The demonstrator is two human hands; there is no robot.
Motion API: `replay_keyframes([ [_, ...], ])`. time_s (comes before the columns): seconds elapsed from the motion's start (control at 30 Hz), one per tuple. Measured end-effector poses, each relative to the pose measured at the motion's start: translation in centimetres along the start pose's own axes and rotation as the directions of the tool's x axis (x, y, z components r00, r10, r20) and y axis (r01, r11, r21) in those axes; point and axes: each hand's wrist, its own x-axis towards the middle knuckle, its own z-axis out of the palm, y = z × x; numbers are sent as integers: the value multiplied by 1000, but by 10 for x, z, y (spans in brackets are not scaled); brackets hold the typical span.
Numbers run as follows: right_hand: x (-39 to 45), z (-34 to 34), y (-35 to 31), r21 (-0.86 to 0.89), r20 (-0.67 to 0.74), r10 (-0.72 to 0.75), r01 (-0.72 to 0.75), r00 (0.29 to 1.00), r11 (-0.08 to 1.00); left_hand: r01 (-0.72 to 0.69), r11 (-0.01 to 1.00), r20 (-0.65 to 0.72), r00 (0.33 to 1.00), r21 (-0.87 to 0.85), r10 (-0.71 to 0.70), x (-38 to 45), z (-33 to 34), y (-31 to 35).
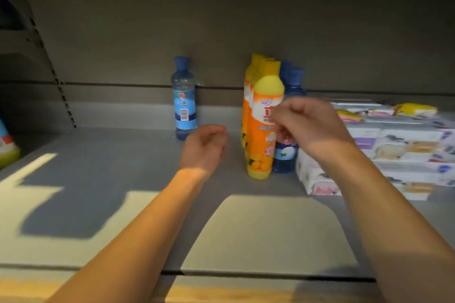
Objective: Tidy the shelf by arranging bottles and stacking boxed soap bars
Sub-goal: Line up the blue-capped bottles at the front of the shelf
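Hovering loosely curled, holding nothing: left hand [205,146], right hand [307,123]. Likely handling heavy, slick (liquid-filled): lone blue bottle [184,103]; gripping mid-body at the label.

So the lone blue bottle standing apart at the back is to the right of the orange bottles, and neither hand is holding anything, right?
Not quite. In the head view the lone blue bottle stands to the left of the orange bottles, not the right. The rest holds: the left hand and right hand hold nothing.
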Motion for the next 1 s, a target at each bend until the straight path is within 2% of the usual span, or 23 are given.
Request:
replay_keyframes([
  [0.1, 17, -25, 5, 25, -326, -54, 65, 944, 998, -69, 998, -20, 997, -4, 68, -9, 8, -6],
  [0.17, 35, -30, 10, -4, -412, -64, 69, 909, 998, -79, 996, -8, 997, 44, 79, -10, 4, -11],
  [0.23, 56, -30, 14, -61, -384, -49, 28, 922, 998, -67, 996, -12, 998, 50, 68, -8, -2, -14],
  [0.37, 80, -23, 18, -197, -182, -13, -24, 983, 980, -53, 997, 1, 999, 60, 53, -7, -7, -17],
  [0.43, 79, -23, 21, -223, -165, -22, -15, 986, 975, -59, 995, 26, 998, 74, 58, -9, -5, -17],
  [0.6, 55, -36, 18, -156, -281, -149, 108, 948, 982, -97, 986, 130, 988, 136, 80, -18, 0, -14],
  [0.77, 22, -48, -12, -10, -459, -308, 342, 833, 940, -93, 985, 167, 984, 142, 69, -27, 1, -8],
  [0.87, 14, -50, -35, 85, -525, -274, 370, 806, 925, -118, 988, 223, 970, 96, 94, -34, 1, 0],
  [1.0, 6, -45, -44, 187, -482, -174, 295, 859, 937, -213, 975, 404, 898, 57, 172, -46, 3, 9],
])
